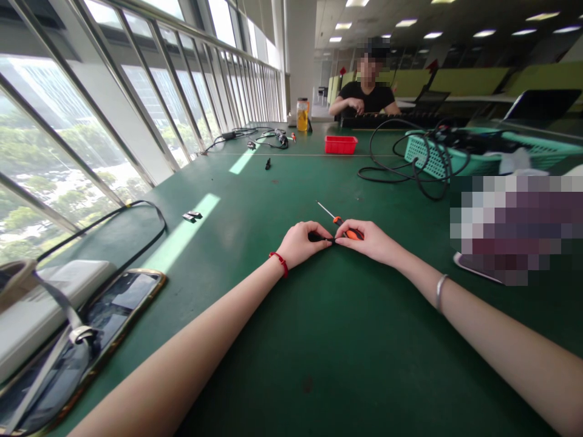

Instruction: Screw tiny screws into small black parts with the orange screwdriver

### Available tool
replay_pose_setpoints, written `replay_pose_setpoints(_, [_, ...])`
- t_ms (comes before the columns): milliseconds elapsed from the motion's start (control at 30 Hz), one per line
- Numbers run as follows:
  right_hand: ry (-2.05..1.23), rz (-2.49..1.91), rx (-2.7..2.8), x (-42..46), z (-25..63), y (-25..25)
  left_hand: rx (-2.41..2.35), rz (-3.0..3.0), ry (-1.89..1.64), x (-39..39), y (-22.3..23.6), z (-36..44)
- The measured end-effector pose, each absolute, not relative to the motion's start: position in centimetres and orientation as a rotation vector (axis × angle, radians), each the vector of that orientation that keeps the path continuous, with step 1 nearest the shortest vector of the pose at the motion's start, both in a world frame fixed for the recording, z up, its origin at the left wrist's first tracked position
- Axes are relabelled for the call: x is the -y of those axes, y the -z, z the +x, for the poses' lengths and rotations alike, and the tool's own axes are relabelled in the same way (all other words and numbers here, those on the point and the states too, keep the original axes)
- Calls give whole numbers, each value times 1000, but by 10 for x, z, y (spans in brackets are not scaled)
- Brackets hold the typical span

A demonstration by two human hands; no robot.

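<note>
My left hand (303, 244) is closed around a small black part (316, 237), mostly covered by the fingers. Against its right end, the thumb and forefinger of my right hand (367, 243) are pinched together, nearly touching my left fingertips. Within my right hand lies a screwdriver (351, 233) with an orange and black handle, passing behind the forefinger. Its thin metal shaft points away from me and to the left. Whatever tiny piece the right fingertips may pinch is too small to make out. Both hands are just above the green table (291, 340).
Two small black pieces (192, 216) lie at left, another (268, 163) farther back. Beyond are a red tray (340, 144), a jar (302, 115) and cables. A teal basket (483, 158) with black cords stands right; a phone (121, 297) lies left. A person (368, 91) sits opposite.
</note>
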State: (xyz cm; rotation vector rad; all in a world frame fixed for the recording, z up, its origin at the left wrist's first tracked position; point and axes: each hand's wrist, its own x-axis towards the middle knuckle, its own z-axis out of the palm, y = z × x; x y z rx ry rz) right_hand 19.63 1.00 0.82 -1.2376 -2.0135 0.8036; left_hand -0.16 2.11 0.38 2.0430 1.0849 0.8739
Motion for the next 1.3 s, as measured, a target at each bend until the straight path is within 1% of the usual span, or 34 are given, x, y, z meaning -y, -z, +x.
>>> replay_pose_setpoints(133, [-811,-1278,1997,-11,195,-9,-1079,2040,-875,-20,-5,-1])
replay_pose_setpoints(333, [-905,-1261,1988,-12,195,-13,-1063,2023,-871,-20,-6,-2])
replay_pose_setpoints(1300, [-925,-1221,2009,-11,198,-15,-1043,1983,-872,-17,-10,-3])
